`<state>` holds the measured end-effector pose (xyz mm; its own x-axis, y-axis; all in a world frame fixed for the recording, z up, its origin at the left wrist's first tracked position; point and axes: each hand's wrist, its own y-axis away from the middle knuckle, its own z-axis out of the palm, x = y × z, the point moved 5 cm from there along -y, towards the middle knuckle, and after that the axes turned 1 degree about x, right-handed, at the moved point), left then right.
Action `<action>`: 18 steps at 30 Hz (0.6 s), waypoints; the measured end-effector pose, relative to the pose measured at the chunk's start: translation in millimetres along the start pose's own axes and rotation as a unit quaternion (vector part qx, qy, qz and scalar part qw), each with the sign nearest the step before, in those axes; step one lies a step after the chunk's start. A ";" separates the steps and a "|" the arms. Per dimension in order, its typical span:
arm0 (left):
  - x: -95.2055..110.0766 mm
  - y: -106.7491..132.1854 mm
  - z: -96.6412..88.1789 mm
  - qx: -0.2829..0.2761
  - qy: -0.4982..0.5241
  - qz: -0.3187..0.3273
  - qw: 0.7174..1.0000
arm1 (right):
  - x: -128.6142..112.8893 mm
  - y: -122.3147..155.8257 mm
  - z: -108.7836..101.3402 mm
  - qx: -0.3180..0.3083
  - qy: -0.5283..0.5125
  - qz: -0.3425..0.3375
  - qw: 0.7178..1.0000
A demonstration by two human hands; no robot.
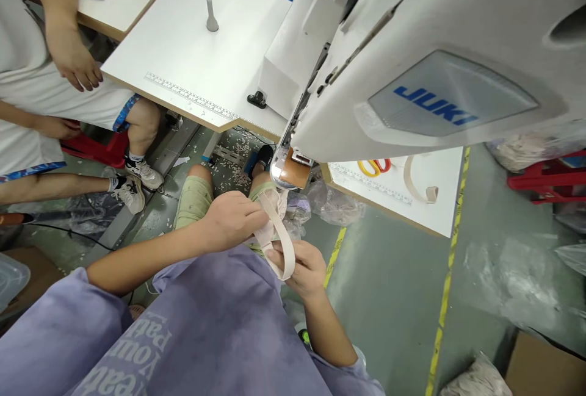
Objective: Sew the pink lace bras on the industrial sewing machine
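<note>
Both hands are on a pale beige garment piece (279, 205) with a wide elastic strap (284, 240) that curves in a loop above my lap. My left hand (232, 220) is closed on the garment's fabric, its fingers curled at the left edge. With thumb and fingers, my right hand (304, 268) pinches the strap near the bottom of the loop. Just beyond my hands is the rounded metal end of the sewing machine (280, 170), with a brown plate on it. Whether the garment touches the machine I cannot tell.
A white table (183, 36) with a printed ruler and a grey spool pin stands at the left. Scissors (374, 168) and a beige strap piece (412, 182) lie on the right tabletop. A seated co-worker's hand (75, 57) rests at the table's left edge. Plastic bags (334, 201) lie below.
</note>
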<state>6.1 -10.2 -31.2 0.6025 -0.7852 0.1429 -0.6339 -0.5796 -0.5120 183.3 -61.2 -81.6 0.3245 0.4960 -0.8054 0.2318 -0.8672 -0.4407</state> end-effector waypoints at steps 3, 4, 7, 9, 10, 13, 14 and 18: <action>-2.3 2.9 0.4 -0.007 0.027 -0.015 0.999 | -15.6 -2.5 -2.8 0.012 0.034 -0.116 0.993; -1.4 4.8 -1.2 -0.013 0.045 -0.028 0.999 | -16.8 -3.1 -3.8 0.001 0.043 -0.135 0.990; 13.0 12.6 -10.3 -0.087 0.173 -0.089 0.977 | -3.6 -7.0 -7.1 -0.043 0.050 -0.145 0.987; 33.9 21.1 -20.8 -0.176 0.307 -0.114 0.928 | 22.4 -13.6 -7.8 -0.048 0.065 -0.090 0.993; 44.9 26.0 -29.5 -0.199 0.372 -0.108 0.900 | 39.3 -17.4 -5.3 -0.064 0.087 -0.054 0.993; 48.2 46.5 -55.4 -0.186 0.471 -0.113 0.855 | 94.9 -24.3 14.7 -0.258 0.204 0.033 0.944; 33.6 55.7 -59.7 -0.161 0.471 -0.149 0.854 | 111.6 -23.6 19.1 -0.336 0.238 0.055 0.909; -80.0 101.5 -54.6 -0.081 0.320 -0.426 0.842 | 136.9 -23.6 2.4 -0.420 0.280 0.110 0.856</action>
<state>-132.9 -18.0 -48.4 0.5197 0.0048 0.8544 -0.1925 -0.9736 0.1225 220.1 27.0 -182.5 0.7789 0.4722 -0.4126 0.6105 -0.7212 0.3272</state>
